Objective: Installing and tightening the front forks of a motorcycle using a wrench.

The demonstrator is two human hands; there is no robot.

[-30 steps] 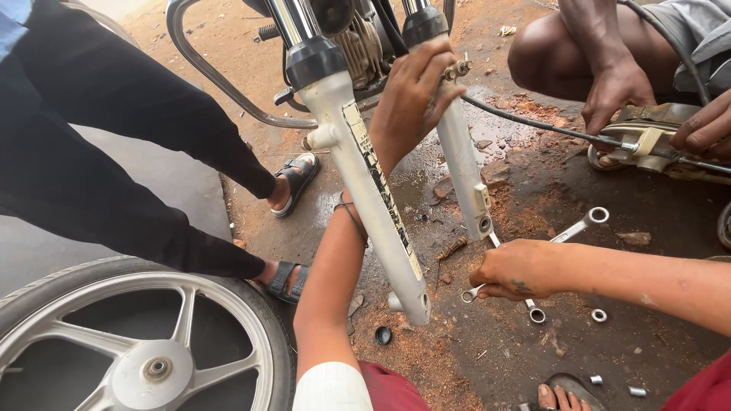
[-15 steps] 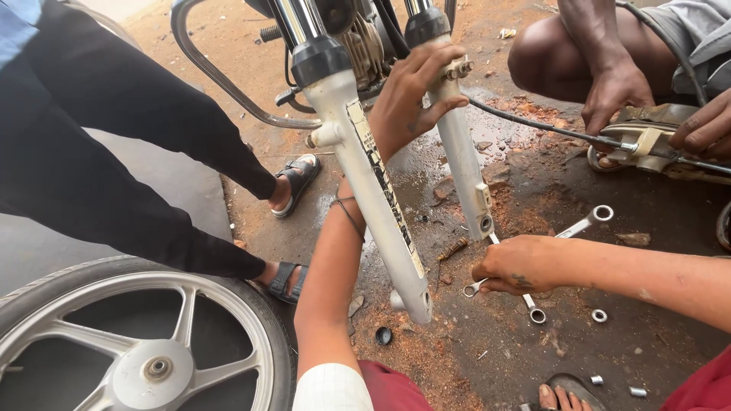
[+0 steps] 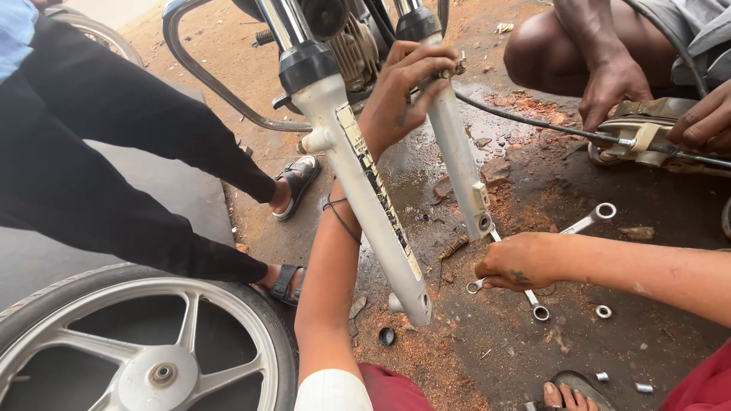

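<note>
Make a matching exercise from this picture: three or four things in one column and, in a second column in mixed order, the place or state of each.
Things:
1. left hand
2. right hand
3. loose wheel
4. ring spanner

Places or states:
A. lying flat on the ground at the lower left
B. gripping the top of the far fork leg
C. lying alone on the wet ground, no hand on it
D. closed around spanners low beside the fork leg's end

Pairs: 1-B, 2-D, 3-A, 4-C
</note>
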